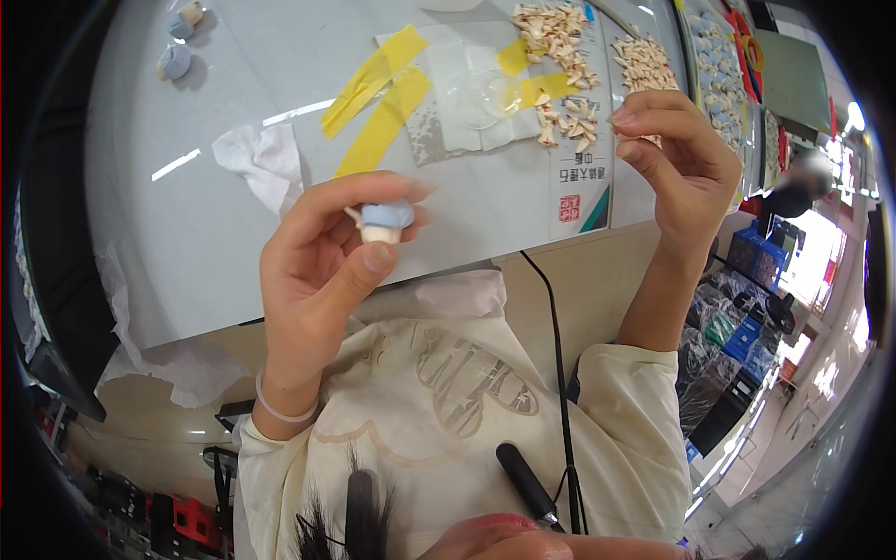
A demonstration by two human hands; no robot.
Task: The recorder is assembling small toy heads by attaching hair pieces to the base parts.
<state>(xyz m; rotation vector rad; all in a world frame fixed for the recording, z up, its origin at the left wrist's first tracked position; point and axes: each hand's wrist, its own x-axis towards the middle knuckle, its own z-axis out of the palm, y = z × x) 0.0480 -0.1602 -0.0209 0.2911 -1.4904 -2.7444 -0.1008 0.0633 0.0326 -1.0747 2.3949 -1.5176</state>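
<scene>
My left hand (317,252) pinches a small figurine head (383,221) between thumb and fingers, above the table's near edge. The piece has a pale blue cap and a cream lower part, with a thin pale bit sticking out at its left. My right hand (677,154) is raised at the right, its thumb and fingertips curled close together in a pinch. Whatever sits between those tips, if anything, is too small to make out. Just beyond the right hand lies a pile of small cream pointed pieces (644,63). Another heap of cream pieces (557,37) spreads to its left.
Yellow tape strips (375,82) and a clear round dish (483,98) on white tissue lie mid-table. A crumpled tissue (261,161) is at left. More blue-and-cream pieces (175,62) stand far left; several fill a tray (717,75) at right. A black cable (551,308) hangs in front.
</scene>
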